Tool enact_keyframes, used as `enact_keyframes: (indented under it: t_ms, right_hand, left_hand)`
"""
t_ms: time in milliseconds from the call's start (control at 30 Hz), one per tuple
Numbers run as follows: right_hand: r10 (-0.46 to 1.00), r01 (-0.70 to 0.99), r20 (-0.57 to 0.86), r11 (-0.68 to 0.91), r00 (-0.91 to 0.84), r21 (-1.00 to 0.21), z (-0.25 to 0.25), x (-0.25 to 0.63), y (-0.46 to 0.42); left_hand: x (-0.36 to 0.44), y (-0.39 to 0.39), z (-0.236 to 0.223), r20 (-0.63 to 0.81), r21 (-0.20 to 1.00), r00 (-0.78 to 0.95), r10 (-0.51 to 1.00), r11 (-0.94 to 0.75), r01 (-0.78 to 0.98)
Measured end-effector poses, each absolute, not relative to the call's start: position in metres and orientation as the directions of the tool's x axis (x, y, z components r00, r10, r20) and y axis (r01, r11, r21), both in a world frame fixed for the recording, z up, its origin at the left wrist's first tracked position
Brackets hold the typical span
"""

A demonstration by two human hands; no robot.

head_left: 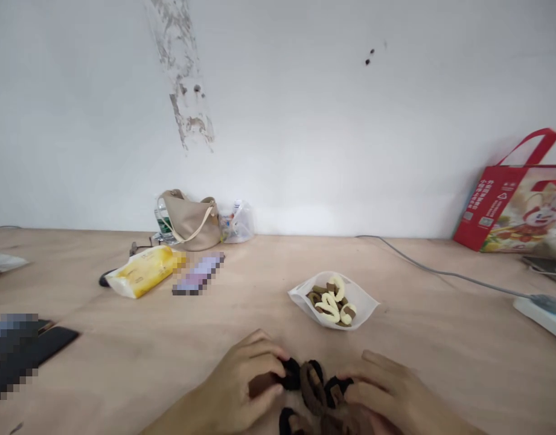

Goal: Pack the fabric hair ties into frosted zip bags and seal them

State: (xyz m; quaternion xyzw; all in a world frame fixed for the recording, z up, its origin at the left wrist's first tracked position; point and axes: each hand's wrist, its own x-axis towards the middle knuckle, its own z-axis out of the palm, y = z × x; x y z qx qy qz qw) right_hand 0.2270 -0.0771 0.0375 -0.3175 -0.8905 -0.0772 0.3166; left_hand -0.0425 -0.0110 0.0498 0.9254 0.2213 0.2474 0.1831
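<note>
Left hand: the left hand is curled, its fingers closed on a black hair tie.
Right hand: the right hand lies over the pile, its fingers touching a second black hair tie; whether it is gripping, I cannot tell.
Between the hands: a brown hair tie stands among the black ones, with more fuzzy ties bunched below it, partly cut off by the frame's lower edge.
Under the hands: a pale wooden bench carries everything.
Just ahead: a clear pouch holds cream and brown rings.
Ahead and left: a yellow packet lies beside a pixelated flat object.
Far left: a dark pixelated object lies on the bench.
Far ahead: a tan shoulder bag sits against the wall, between a water bottle and a plastic bag.
Ahead and right: a red gift bag leans on the wall, and a grey cable runs to a white power strip.
</note>
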Motion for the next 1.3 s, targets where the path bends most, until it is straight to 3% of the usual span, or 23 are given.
enact_keyframes:
  t_ms: [133,233,433,567,700,833,967,1067,1167,1300]
  right_hand:
    - [0.718,0.683,0.408,0.683,-0.564,-0.258,0.026,0.223,-0.075]
    - [0.785,0.758,0.366,0.601,-0.500,-0.254,0.017,0.222,-0.075]
    - [0.757,0.807,0.470,0.572,-0.453,-0.144,0.003,0.227,-0.076]
    - [0.721,0.776,0.492,0.616,-0.488,-0.135,0.009,0.224,-0.074]
    - [0.647,0.741,0.602,0.658,-0.468,-0.131,0.008,0.216,-0.069]
    - [0.554,0.724,0.719,0.682,-0.419,-0.103,0.003,0.217,-0.066]
    - [0.470,0.688,0.724,0.726,-0.505,0.008,0.014,0.227,-0.071]
    - [0.420,0.680,0.733,0.728,-0.535,0.080,0.030,0.236,-0.072]
    - [0.390,0.750,0.796,0.651,-0.463,0.118,0.041,0.244,-0.063]
    - [0.460,0.863,0.826,0.502,-0.326,0.061,0.040,0.249,-0.047]
  left_hand:
    - [-0.043,-0.010,0.046,0.267,0.467,0.781,0.564,-0.785,0.407]
    - [-0.043,-0.005,0.043,0.253,0.450,0.767,0.590,-0.773,0.447]
    - [-0.049,0.002,0.034,0.330,0.429,0.715,0.617,-0.772,0.468]
    - [-0.049,0.007,0.039,0.494,0.380,0.616,0.614,-0.789,0.482]
    - [-0.022,0.016,0.059,0.705,0.217,0.563,0.432,-0.886,0.409]
    - [0.021,0.033,0.077,0.753,0.077,0.595,0.282,-0.935,0.345]
    - [0.034,0.040,0.078,0.723,0.097,0.583,0.370,-0.891,0.444]
    - [0.017,0.029,0.075,0.666,0.145,0.630,0.399,-0.898,0.416]
    - [-0.007,0.011,0.076,0.512,0.228,0.769,0.384,-0.923,0.309]
    - [-0.020,-0.009,0.080,0.256,0.360,0.886,0.386,-0.889,0.283]
